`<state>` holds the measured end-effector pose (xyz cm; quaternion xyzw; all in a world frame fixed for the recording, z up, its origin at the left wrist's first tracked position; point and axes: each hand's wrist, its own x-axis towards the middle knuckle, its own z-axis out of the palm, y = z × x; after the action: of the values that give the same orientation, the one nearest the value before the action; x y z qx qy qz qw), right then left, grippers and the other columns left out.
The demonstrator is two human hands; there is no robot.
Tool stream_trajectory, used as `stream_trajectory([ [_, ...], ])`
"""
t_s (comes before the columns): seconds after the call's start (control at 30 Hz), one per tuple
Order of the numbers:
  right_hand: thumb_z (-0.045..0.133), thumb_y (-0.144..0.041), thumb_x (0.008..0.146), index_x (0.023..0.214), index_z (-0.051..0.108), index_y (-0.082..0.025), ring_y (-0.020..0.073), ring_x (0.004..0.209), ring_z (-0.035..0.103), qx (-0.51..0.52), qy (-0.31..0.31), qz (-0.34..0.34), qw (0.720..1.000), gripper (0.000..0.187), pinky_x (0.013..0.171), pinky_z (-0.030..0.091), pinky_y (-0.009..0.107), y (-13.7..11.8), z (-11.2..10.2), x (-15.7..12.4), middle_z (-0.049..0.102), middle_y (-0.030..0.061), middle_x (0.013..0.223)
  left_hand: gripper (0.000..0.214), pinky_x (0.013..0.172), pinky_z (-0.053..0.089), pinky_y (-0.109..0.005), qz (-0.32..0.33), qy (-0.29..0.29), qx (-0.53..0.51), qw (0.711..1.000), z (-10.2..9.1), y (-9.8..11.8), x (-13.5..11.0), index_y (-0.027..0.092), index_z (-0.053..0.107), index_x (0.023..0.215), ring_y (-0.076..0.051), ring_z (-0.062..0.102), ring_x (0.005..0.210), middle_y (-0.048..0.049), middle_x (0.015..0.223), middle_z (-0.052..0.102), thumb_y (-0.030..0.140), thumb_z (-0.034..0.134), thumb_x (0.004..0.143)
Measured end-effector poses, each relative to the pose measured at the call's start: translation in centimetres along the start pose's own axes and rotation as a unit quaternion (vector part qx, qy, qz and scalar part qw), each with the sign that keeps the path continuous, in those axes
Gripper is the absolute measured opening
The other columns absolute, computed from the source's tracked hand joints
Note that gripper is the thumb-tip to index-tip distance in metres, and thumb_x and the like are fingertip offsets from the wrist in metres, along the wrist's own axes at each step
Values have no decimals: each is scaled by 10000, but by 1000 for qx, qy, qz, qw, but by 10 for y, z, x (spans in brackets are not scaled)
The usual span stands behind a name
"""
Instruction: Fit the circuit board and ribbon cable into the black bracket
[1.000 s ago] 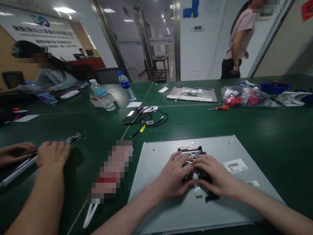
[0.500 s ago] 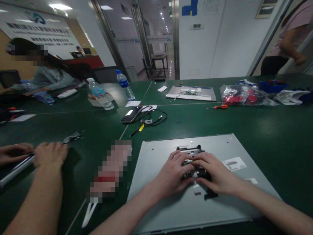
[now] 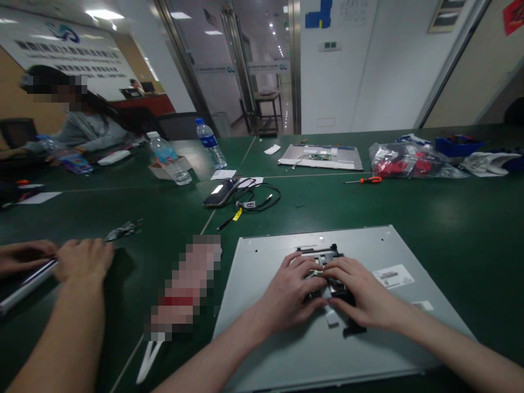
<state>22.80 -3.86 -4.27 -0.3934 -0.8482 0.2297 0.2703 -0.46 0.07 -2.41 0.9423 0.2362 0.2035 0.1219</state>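
A grey metal display panel (image 3: 368, 349) lies flat on the green table in front of me. At its middle sits a small black board with cables (image 3: 321, 254). My left hand (image 3: 292, 292) and my right hand (image 3: 360, 295) rest side by side on that black part, fingers curled and pinching at it where they meet. What lies under the fingertips is hidden. A small white strip (image 3: 332, 317) lies on the panel just below my hands.
A co-worker's hands (image 3: 82, 259) work on another panel at the left. A phone with a coiled cable (image 3: 229, 194), water bottles (image 3: 210, 143), a second panel (image 3: 321, 157), an orange screwdriver (image 3: 370, 180) and a plastic bag of red parts (image 3: 409, 161) lie farther back.
My hands stay on the black board with only slight finger shifts. The standing person in pink has walked out of view to the right.
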Motion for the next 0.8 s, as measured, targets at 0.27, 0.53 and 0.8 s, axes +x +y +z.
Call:
stream_trajectory([
  [0.27,672,-161,856,1288,542,-236,285,1215,532,-2,-6,8,1000,457,1047,449,500,0,-2,-1,586,99,1324,213,1122,347,-543,0,-18,-2,1000,-2,0,1,248,679,1098,-287,558,1221,-72,1233,653,346,697,910],
  [0.53,696,-200,865,1294,534,-229,284,1235,513,-6,-7,-2,1000,459,1067,436,487,-1,-2,-1,574,102,1339,186,1130,341,-556,0,-28,8,1000,-2,0,3,252,681,1085,-293,550,1244,-72,1266,644,348,686,926],
  [0.8,685,-165,857,1306,528,-234,288,1248,510,-2,-7,8,1000,480,1073,432,498,-2,-1,-1,568,103,1351,235,1128,355,-554,-9,-28,-14,999,-3,1,3,241,669,1127,-292,555,1237,-81,1266,645,324,699,909],
])
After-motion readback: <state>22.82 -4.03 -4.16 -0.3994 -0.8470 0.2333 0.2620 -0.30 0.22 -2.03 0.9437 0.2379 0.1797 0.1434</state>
